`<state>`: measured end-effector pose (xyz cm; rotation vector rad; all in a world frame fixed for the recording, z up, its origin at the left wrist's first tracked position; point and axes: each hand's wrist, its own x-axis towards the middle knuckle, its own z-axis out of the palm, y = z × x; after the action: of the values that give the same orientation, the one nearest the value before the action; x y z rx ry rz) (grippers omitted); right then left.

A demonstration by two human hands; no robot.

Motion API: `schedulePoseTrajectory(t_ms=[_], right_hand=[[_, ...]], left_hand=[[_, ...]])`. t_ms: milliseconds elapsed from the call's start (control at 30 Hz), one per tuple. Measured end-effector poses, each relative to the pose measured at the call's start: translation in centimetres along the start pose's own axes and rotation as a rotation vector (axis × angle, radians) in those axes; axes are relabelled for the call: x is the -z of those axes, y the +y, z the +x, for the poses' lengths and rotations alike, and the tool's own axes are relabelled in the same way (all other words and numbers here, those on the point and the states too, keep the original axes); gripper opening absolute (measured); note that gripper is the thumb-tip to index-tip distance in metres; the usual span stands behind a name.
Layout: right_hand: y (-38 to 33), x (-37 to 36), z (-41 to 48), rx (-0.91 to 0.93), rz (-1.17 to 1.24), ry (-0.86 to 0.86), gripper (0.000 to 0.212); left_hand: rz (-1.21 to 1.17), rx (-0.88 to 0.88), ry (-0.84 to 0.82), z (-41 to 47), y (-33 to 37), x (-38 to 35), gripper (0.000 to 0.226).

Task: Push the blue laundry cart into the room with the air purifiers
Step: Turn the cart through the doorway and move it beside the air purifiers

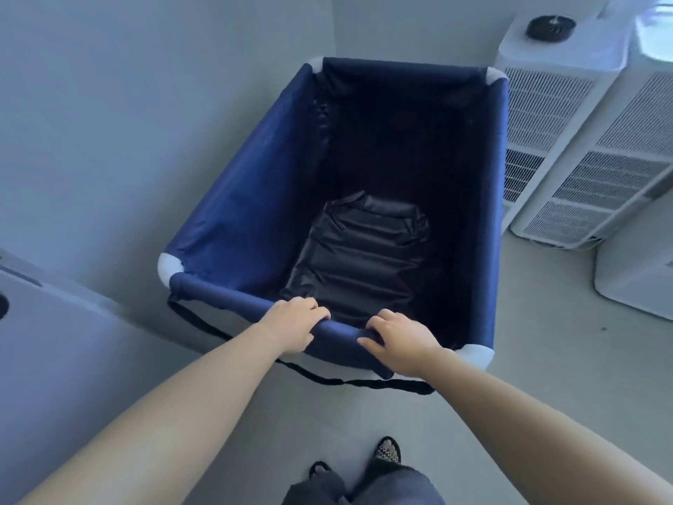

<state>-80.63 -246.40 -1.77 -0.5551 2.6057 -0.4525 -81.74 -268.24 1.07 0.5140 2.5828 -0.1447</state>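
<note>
The blue laundry cart (240, 198) fills the middle of the head view, a fabric bin on a white-cornered frame with a dark bottom and nothing loose inside. My left hand (293, 328) and my right hand (400, 342) both grip its near rail, side by side. Two white air purifiers (546, 114) with slatted grilles stand right beside the cart's far right side. The cart's far end is close to the wall. Its wheels are hidden.
A pale wall (145, 103) runs along the cart's left side and meets another wall behind it. A white unit (54, 322) sits at the near left, another white box (637, 278) at the right. A black strap (327, 379) hangs under the near rail. My sandalled feet (388, 451) are below.
</note>
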Motion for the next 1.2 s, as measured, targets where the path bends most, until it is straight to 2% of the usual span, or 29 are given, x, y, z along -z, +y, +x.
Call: schedulePoseTrajectory(t_ms=[267, 400, 667, 933, 1200], right_hand=[[-0.9, -1.9, 0.1, -0.128, 0.055, 0.016, 0.051], [-1.5, -2.3, 0.0, -0.176, -0.021, 0.020, 0.043], [-3.8, -3.5, 0.6, -0.313, -0.117, 0.137, 0.043], [-4.2, -3.6, 0.8, -0.341, -0.149, 0.149, 0.036], [-6.0, -3.8, 1.8, -0.353, -0.162, 0.117, 0.031]], left_hand=[[0.010, 0.004, -0.057, 1.9, -0.9, -2.3, 0.047], [-0.067, -0.070, -0.025, 1.7, -2.1, -2.2, 0.048], [0.037, -0.101, -0.062, 1.4, -5.9, -1.6, 0.047], [0.102, -0.195, -0.005, 1.7, -7.0, -1.7, 0.050], [0.093, -0.265, -0.016, 1.7, -9.3, -1.6, 0.050]])
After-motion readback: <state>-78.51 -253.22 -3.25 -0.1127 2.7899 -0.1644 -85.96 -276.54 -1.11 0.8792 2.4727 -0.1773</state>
